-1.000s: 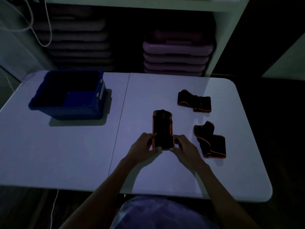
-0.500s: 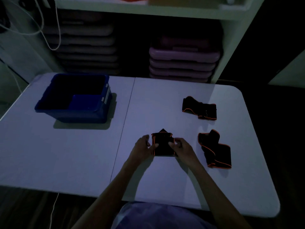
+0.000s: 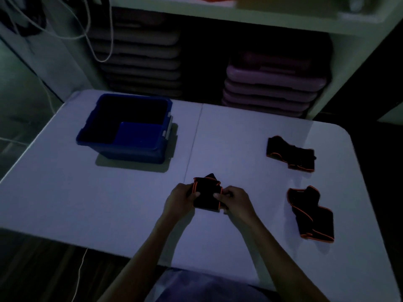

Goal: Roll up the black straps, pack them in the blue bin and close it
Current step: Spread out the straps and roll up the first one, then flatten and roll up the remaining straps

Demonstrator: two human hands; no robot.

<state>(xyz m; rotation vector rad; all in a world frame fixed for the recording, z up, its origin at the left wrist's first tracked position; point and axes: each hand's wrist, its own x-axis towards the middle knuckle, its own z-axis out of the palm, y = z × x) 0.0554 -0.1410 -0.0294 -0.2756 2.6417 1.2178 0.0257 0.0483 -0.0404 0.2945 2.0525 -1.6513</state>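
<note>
Half-rolled strap (image 3: 207,196) sitting near the front middle of the table (image 3: 87,203), well off to the front-right of the bin (image 3: 126,149). Black fabric with orange edging, bunched into a short stubby bundle, a little pointed flap poking out the far end. Left hand (image 3: 180,198) pinching the left edge, right hand (image 3: 234,200) pinching the right edge, thumbs on top and pressed into the cloth. Rest of the fingers tucked under or behind, can't really tell in this light.

Looks soft and floppy, light as anything, probably a bit springy, so likely to unroll the second the pressure lets up. Best bet: keep both side edges squeezed, roll tight toward the far end, then grab the whole roll around its middle to carry it.

Two more straps lying loose and flat, far right of the bin: one (image 3: 291,153) toward the back, one (image 3: 309,214) nearer the front edge. Both crumpled, not rolled yet.

Bin open, looks empty inside as far as the dark allows, no straps packed. No separate lid spotted; possibly a pale latch on its right side. So early days: first roll in progress, packing and closing all to come.

Behind the table, shelves (image 3: 272,20) with stacked purple mats (image 3: 272,83), cords (image 3: 98,40) dangling upper left.
</note>
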